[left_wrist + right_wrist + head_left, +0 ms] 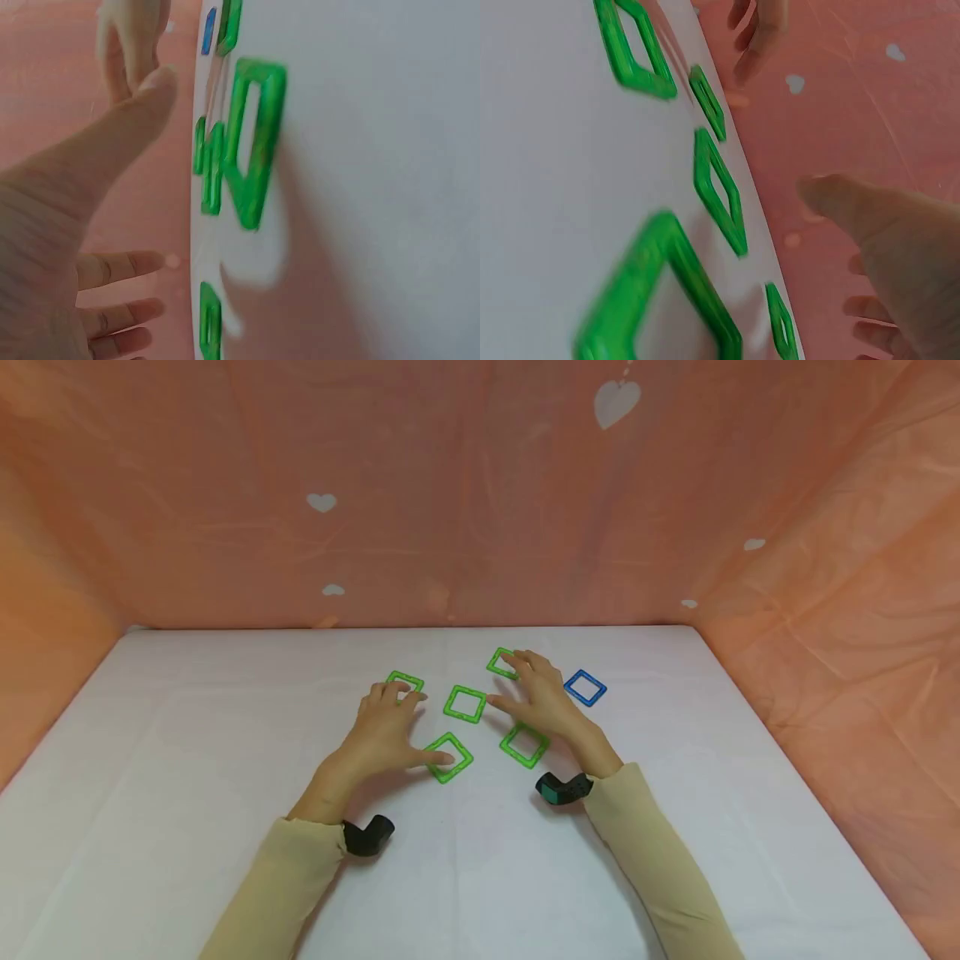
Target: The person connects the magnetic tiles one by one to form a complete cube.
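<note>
Above the white table, my left hand (382,735) hovers with thumb and fingers spread, holding nothing. Its thumb passes over the lower-left green square frame (459,770), and its fingers partly cover the far-left green frame (407,677). My right hand (545,697) is likewise spread and holds nothing. Its fingers partly hide the far green frame (493,660); the thumb tip is beside the middle green frame (470,691). Below the right palm lies another green frame (515,757). In the left wrist view, a gap shows between the hand (45,225) and the frames.
A blue square frame (577,696) lies to the right of my right hand. The white tabletop (187,727) is bordered by orange cloth (465,527) with pale hearts at the back and sides. Both wrists wear small black devices (367,837).
</note>
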`<state>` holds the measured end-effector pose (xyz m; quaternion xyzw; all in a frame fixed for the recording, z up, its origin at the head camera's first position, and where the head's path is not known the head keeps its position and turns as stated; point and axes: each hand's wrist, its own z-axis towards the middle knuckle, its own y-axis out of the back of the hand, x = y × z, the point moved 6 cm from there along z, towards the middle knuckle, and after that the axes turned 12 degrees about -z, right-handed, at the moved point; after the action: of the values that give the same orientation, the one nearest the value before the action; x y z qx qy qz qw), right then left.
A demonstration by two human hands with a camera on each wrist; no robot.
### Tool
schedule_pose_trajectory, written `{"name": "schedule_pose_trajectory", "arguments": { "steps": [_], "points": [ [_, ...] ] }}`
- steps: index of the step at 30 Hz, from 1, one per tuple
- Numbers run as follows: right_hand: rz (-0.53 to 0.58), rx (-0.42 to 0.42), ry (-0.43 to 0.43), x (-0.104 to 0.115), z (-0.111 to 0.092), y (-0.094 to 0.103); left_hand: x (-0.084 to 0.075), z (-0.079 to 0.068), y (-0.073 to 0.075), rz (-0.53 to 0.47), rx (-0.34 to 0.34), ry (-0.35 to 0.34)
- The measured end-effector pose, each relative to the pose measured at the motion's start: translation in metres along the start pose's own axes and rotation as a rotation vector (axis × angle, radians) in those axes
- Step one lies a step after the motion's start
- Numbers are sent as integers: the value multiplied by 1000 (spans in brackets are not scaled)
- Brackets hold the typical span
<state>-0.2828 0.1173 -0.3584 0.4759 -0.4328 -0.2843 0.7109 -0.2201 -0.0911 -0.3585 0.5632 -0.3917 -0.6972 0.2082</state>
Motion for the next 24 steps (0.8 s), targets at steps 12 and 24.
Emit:
{"name": "schedule_pose_trajectory", "arguments": {
  "steps": [12, 24],
  "points": [
    [38, 39, 92, 19, 8, -14, 2, -4, -20, 2, 69, 20],
    [8, 86, 130, 29, 12, -25, 0, -6, -23, -19, 110, 37]
  ]
}}
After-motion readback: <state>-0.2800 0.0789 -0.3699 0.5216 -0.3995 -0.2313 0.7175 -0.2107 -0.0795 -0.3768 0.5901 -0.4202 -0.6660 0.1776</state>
